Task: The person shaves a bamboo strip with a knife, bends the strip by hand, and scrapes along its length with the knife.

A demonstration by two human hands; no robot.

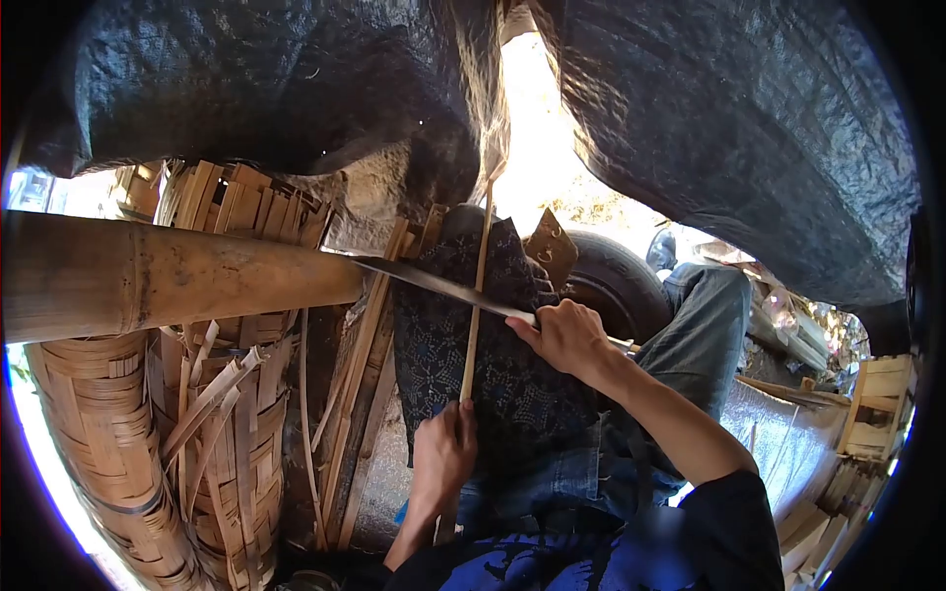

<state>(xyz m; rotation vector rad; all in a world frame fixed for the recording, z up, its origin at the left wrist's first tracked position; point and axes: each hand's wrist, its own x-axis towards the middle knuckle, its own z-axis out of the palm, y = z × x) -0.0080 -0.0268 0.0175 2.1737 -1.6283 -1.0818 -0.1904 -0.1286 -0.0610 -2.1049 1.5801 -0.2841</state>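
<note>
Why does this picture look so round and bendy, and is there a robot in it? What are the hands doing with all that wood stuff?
There is no robot here, only a person with two bare hands. The one picture comes from a camera worn on the person's head, looking forward and down, so you see about what they see. The edges look round and dark, and things look bent.

The left hand holds a thin strip. The right hand grips a long blade, which crosses the strip. There is no table in view: a dark patterned cloth covers the lap.

At the left, a thick bamboo pole juts in, with woven baskets below it. A tire sits beyond the right hand, and dark sheets hang above.
</note>
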